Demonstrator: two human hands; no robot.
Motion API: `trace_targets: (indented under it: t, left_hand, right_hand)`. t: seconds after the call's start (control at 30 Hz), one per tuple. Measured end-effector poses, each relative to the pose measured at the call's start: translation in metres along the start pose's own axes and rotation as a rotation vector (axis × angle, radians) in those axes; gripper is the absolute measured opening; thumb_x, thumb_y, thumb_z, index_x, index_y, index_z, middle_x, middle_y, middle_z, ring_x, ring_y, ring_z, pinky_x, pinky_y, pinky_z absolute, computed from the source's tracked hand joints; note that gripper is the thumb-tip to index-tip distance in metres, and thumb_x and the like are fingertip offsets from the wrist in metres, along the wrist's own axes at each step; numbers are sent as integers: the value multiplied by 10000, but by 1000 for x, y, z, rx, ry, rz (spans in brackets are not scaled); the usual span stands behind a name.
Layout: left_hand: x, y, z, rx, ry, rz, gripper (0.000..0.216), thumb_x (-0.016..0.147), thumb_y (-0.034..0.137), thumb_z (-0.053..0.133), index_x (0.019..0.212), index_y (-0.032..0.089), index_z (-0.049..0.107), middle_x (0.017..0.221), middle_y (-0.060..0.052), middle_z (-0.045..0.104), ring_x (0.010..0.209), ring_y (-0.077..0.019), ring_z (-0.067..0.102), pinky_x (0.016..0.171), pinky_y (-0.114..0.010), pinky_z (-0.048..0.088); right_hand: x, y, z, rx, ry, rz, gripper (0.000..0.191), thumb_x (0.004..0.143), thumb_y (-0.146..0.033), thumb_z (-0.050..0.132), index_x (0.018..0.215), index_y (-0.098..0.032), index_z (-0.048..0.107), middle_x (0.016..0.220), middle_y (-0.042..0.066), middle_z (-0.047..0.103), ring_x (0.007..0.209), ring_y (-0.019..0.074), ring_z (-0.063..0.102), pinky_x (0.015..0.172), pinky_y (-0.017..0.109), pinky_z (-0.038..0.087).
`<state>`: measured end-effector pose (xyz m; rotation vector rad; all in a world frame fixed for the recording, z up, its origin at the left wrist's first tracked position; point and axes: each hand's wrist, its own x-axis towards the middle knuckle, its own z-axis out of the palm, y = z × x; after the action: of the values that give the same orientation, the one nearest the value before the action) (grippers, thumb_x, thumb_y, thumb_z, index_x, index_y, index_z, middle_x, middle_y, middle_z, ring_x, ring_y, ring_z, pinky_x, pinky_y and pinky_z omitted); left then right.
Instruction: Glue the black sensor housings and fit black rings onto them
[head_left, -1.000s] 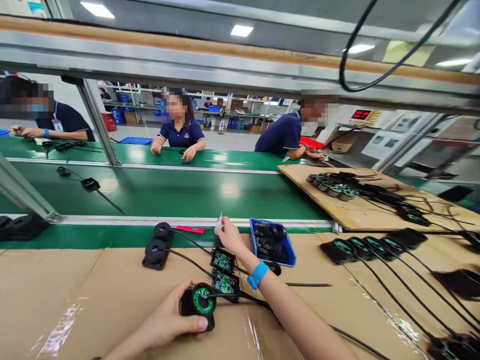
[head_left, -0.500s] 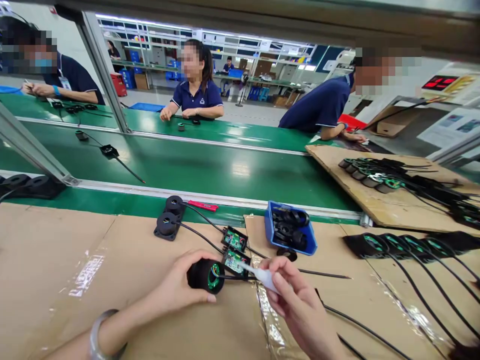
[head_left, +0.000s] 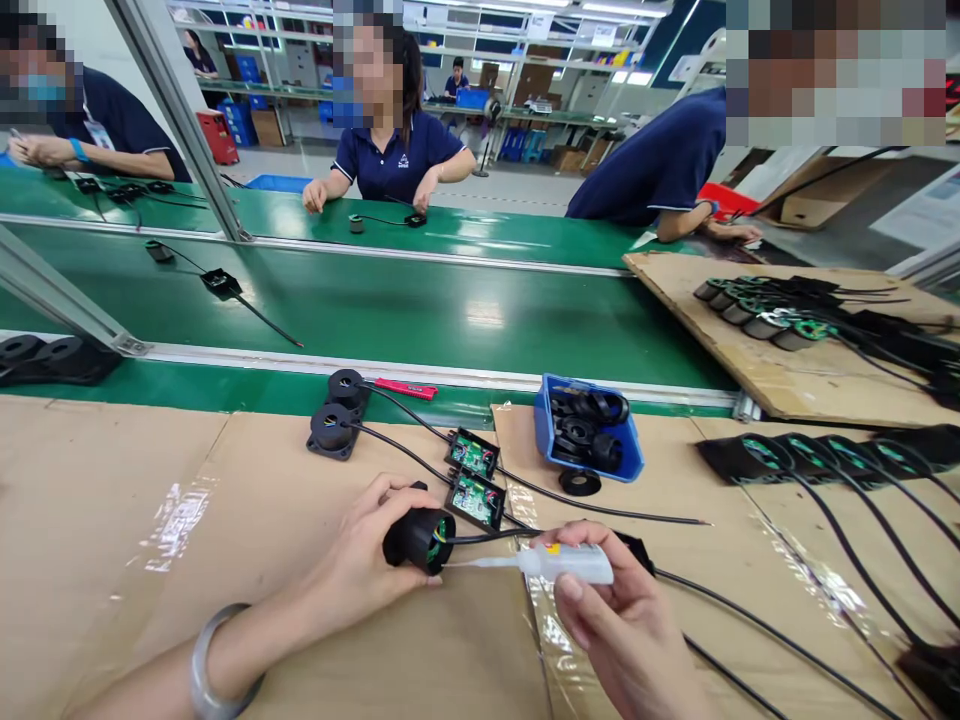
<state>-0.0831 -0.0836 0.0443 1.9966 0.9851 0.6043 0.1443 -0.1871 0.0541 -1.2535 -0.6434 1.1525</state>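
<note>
My left hand (head_left: 360,560) grips a black round housing (head_left: 415,540) with a green ring inside, tipped on its side on the cardboard. My right hand (head_left: 622,625) holds a small white squeeze tube (head_left: 566,563) level, and its thin nozzle points left into the housing's opening. A black cable runs from the housing to the right. Two green circuit boards (head_left: 474,478) lie just behind the housing, wired to two black round parts (head_left: 335,412) farther back.
A blue bin (head_left: 628,458) of black rings stands right of the boards, with one loose ring (head_left: 579,482) before it. A red tool (head_left: 405,388) lies by the green conveyor belt (head_left: 420,310). Wired units line the right side and a wooden board (head_left: 810,385). Three people work across the belt.
My right hand came back from near the belt edge with the tube and brought its nozzle to the housing. My left hand tipped the housing onto its side. The view dropped lower.
</note>
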Motion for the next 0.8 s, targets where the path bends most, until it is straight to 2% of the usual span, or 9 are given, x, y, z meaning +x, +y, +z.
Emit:
trace_targets:
  t: [0.23, 0.4, 0.5, 0.67, 0.8]
  left_hand:
    - [-2, -3, 1, 79, 32, 99, 575, 648, 74, 844, 1154, 258, 642, 1196, -86, 540, 1185, -283, 590, 920, -357, 544]
    - [-4, -4, 3, 96, 64, 176, 546, 696, 20, 728, 1173, 262, 618, 1211, -89, 526, 1147, -253, 607, 907, -332, 547]
    - [-6, -5, 5, 103, 79, 196, 526, 722, 26, 698, 1181, 268, 612, 1218, -90, 520, 1134, -247, 614, 894, -327, 549]
    - [-6, -7, 6, 99, 98, 221, 524, 726, 19, 715, 1178, 264, 611, 1214, -91, 518, 1122, -246, 619, 887, -321, 550]
    - [-5, -8, 8, 107, 111, 227, 554, 708, 8, 741, 1178, 266, 604, 1225, -91, 501, 1080, -236, 632, 879, -322, 556]
  right_hand:
    - [3, 2, 4, -47, 10, -181, 269, 873, -418, 746, 1056, -237, 668, 875, 51, 657, 487, 80, 543, 426, 182, 484]
    - [-4, -2, 11, -278, 11, -305, 231, 938, -364, 673, 1139, -261, 622, 928, 40, 648, 533, 108, 610, 500, 231, 566]
    - [-7, -3, 16, -412, -2, -372, 234, 934, -332, 680, 1145, -250, 620, 977, 62, 667, 583, 123, 650, 541, 230, 589]
    - [-12, -1, 20, -624, -22, -553, 274, 928, -297, 680, 1195, -266, 628, 1018, 86, 690, 816, 207, 710, 628, 268, 601]
    - [-14, -5, 23, -753, -56, -654, 274, 942, -269, 661, 1212, -267, 616, 1009, 81, 705, 861, 224, 703, 706, 309, 591]
